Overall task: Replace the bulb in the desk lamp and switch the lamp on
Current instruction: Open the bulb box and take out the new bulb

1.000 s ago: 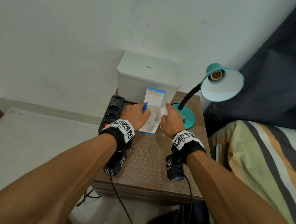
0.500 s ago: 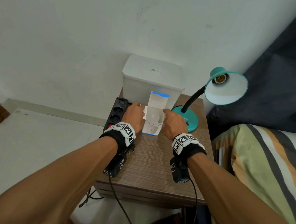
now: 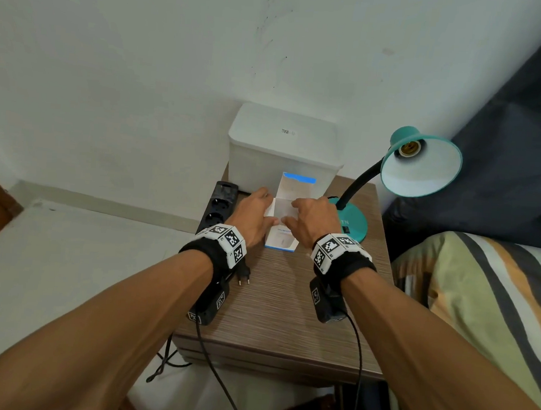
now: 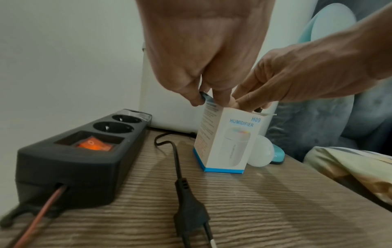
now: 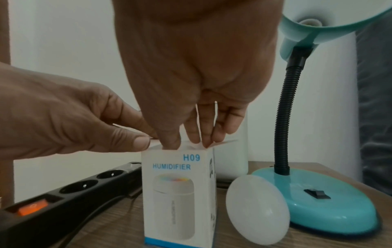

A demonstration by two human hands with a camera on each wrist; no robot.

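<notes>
Your left hand (image 5: 70, 115) pinches the flap of the white blue-edged cardboard box (image 5: 179, 193); your right hand (image 5: 191, 87) digs inside. Tipping it could roll the round white bulb (image 5: 257, 209) off the wooden surface (image 4: 244, 209).

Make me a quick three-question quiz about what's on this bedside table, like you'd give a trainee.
1. True or false: a bulb is screwed into the socket of the teal lamp.
2. Where does the loose white bulb lie? A) inside the box B) on the table between the box and the lamp base C) on the power strip
3. What word is printed on the box that the left hand and right hand are working at?

Key: 1 false, the socket is empty. 2 B. 3 HUMIDIFIER.
</notes>
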